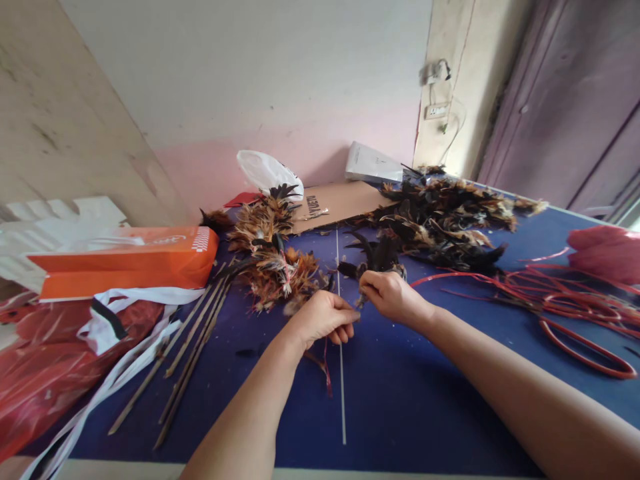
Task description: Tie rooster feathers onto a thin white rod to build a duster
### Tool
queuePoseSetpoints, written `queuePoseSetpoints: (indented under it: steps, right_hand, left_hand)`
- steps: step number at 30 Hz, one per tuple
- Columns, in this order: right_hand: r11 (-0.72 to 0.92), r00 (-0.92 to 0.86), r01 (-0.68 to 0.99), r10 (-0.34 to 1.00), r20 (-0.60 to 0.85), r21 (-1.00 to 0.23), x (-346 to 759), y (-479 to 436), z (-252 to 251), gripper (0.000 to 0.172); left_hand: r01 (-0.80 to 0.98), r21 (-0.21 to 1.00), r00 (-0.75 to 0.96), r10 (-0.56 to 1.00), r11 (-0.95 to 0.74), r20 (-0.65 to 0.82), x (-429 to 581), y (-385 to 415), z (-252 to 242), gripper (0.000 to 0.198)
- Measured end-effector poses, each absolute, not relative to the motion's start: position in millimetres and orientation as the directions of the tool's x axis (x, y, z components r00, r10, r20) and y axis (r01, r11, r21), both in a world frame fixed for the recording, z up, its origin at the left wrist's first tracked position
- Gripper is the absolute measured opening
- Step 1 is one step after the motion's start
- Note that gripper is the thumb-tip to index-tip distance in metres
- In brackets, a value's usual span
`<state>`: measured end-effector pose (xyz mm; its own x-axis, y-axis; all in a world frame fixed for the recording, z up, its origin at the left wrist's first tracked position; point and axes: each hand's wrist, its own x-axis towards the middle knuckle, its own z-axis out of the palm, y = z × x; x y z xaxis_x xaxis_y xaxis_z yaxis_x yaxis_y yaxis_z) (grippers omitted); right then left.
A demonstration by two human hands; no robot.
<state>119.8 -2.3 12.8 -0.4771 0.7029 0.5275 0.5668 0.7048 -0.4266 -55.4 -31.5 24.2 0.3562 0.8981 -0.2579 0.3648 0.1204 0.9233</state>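
My right hand (393,297) is closed around the lower end of a bunch of black feathers (379,255), whose tips fan out above it. Close beside it, my left hand (325,318) has thumb and forefinger pinched together, on something too small to name. A thin red string (327,377) hangs below my left hand. Brown feather bundles (270,267), some bound with pinkish-red string, lie just beyond my left hand. Farther back on the right is a large pile of black and brown feathers (445,213).
Several thin sticks (193,353) lie left on the blue table (400,413). An orange bag (130,260) and red plastic (65,367) are at far left. Cardboard (345,200), a white plastic bag (267,172) and a white box (373,163) stand behind. Red plastic strips (565,293) tangle at right.
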Motion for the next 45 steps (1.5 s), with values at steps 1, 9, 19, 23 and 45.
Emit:
queuePoseSetpoints:
  steps: [1,9,19,23,45]
  right_hand:
    - [0.706,-0.478,0.565,0.702,0.528,-0.427,120,-2,13,0.013]
    - [0.706,-0.499,0.508,0.708,0.500,-0.493,114,-6,13,0.014]
    - [0.504,-0.394,0.326,0.841,0.370,-0.800,114,-3,17,0.013]
    - [0.371,-0.358,0.158,0.885,0.297,-0.915,114,-3,22,0.012]
    - [0.230,-0.304,-0.147,0.915,0.265,-0.962,113,-5,27,0.016]
  left_hand:
    - [0.385,0.918,0.357,0.902,0.096,-0.244,-58,-31,25,0.024]
    - [0.011,0.996,0.207,0.975,0.084,-0.084,-66,-20,21,0.017]
    - [-0.201,0.968,0.070,0.988,0.152,-0.140,-75,-13,22,0.016]
    - [-0.142,0.984,0.227,0.971,0.107,-0.073,-77,-16,25,0.026]
    - [-0.139,0.988,0.131,0.988,-0.063,0.082,-44,-24,16,0.025]
